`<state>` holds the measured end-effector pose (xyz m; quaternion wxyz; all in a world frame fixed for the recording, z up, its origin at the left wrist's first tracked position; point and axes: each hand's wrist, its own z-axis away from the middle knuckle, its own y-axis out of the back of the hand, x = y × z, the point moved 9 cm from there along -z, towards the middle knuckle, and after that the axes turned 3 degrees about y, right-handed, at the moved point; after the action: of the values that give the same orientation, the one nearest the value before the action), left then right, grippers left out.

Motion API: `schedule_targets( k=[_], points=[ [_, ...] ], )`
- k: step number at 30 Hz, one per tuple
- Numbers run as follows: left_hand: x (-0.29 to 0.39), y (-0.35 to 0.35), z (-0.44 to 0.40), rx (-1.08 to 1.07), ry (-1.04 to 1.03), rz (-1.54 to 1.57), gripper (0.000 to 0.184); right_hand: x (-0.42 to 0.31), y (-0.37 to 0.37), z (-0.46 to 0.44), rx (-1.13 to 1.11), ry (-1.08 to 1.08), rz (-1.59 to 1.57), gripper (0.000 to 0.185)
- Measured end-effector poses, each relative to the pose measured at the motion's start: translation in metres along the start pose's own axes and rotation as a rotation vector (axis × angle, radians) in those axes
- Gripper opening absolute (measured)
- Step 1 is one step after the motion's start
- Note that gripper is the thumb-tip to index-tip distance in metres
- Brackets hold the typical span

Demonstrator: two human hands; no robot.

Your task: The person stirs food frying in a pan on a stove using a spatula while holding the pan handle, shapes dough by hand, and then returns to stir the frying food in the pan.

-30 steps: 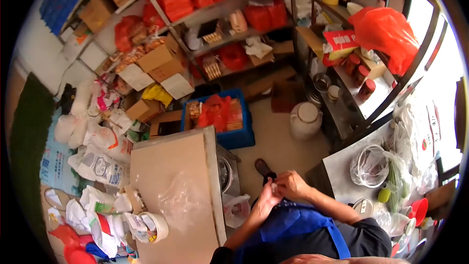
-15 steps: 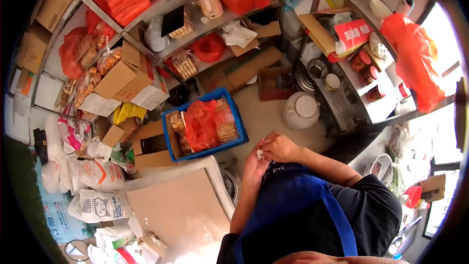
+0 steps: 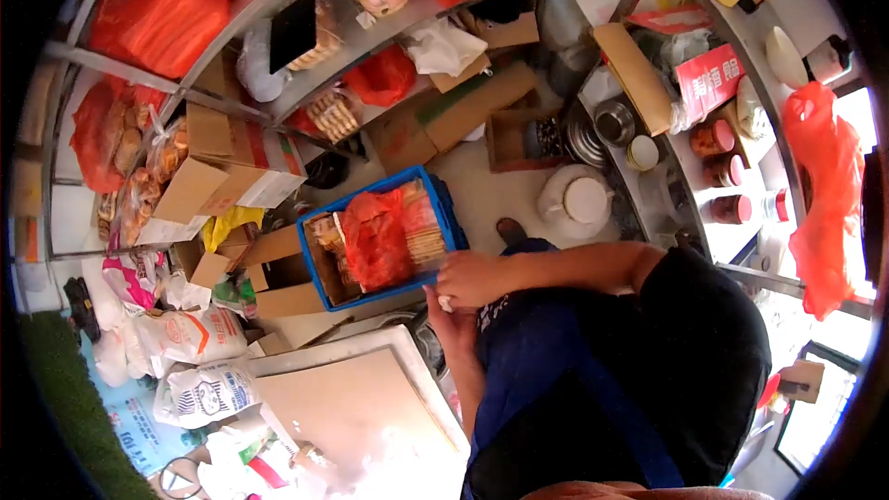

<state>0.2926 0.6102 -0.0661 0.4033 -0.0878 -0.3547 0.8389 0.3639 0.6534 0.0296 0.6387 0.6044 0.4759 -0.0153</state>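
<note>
My right hand (image 3: 472, 280) is closed, its knuckles turned up, near the front right corner of a blue crate (image 3: 319, 289). Just below it, my left hand (image 3: 452, 328) meets it with the fingers drawn in and partly hidden. Between the two hands a small white piece (image 3: 445, 303) shows, too small to name. The crate holds packs of round biscuits (image 3: 423, 231) and a red plastic bag (image 3: 375, 239) lying over them. From this view I cannot tell whether my right hand touches the crate's rim.
A white-topped table with a brown board (image 3: 352, 398) stands at the lower left. Cardboard boxes (image 3: 213, 167) and shelves with red bags (image 3: 162, 14) line the left and back. A pale lidded jar (image 3: 574, 204) stands on the floor. Red-lidded jars (image 3: 727, 169) fill the right shelf.
Both hands have moved left, closer to the blue crate, still together around the small white piece. My right forearm now lies more level. The camera view has shifted, and a shoe shows on the floor.
</note>
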Motion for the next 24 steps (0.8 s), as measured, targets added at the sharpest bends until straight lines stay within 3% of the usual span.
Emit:
schedule_targets(
  k=[2,3,7,10,13,14,16,18,20,24],
  points=[
    [0.001,-0.029,0.005,-0.219,-0.097,-0.073,0.042,0.016,0.013,0.002,-0.003,0.003,-0.130,0.020],
    [-0.003,-0.037,0.007,-0.152,-0.131,-0.146,0.045,0.025,0.009,0.003,-0.142,-0.018,-0.146,0.021],
    [-0.019,-0.043,-0.002,-0.171,-0.007,-0.275,0.044,0.037,0.013,0.017,-0.206,-0.070,-0.079,0.021],
    [-0.016,-0.035,-0.015,-0.165,-0.025,-0.326,0.042,0.042,0.025,0.032,-0.142,-0.139,-0.010,0.020],
    [-0.020,-0.033,-0.023,-0.263,0.145,-0.042,0.034,0.038,0.030,0.042,0.043,-0.169,-0.002,0.018],
    [-0.014,-0.033,-0.015,-0.120,0.020,-0.325,0.030,0.037,0.030,0.044,0.074,-0.174,-0.005,0.018],
    [-0.013,-0.010,-0.030,-0.115,0.070,-0.342,0.028,0.042,0.034,0.058,0.144,-0.247,0.016,0.018],
    [-0.022,-0.032,-0.023,-0.178,0.103,-0.360,0.025,0.040,0.030,0.060,0.133,-0.240,0.027,0.017],
    [-0.023,-0.035,-0.024,-0.105,0.111,-0.403,0.024,0.041,0.032,0.068,0.201,-0.257,0.088,0.016],
    [-0.029,-0.041,-0.022,-0.122,0.153,-0.650,0.029,0.036,0.048,0.090,0.434,-0.254,0.065,0.018]
  ],
)
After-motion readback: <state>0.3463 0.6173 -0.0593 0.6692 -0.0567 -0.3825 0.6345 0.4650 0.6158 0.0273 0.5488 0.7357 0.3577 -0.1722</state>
